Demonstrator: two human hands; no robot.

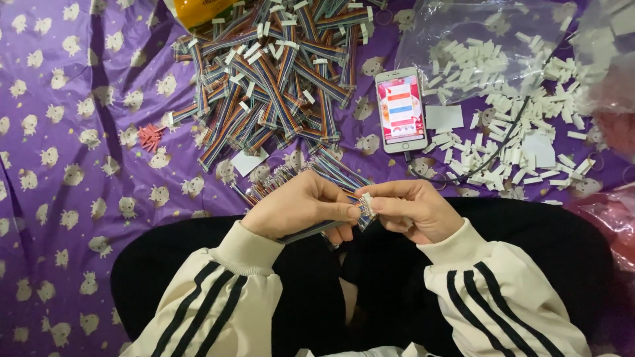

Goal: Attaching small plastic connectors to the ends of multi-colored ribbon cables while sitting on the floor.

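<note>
My left hand (301,206) grips a flat multicoloured ribbon cable (316,229) that runs under the palm toward my lap. My right hand (411,208) pinches a small white plastic connector (366,203) against the cable's end, fingertips of both hands meeting there. Just beyond my hands lies a loose bunch of ribbon cables with bare ends (291,175). A big heap of finished ribbon cables with white connectors (278,73) lies further away. Loose white connectors (509,125) are scattered at the right.
A smartphone (400,109) with a lit screen lies on the purple patterned sheet (66,165), its cable running right. Clear plastic bags (476,39) sit at the top right, a yellow bag (198,10) at the top, small red pieces (151,137) at the left.
</note>
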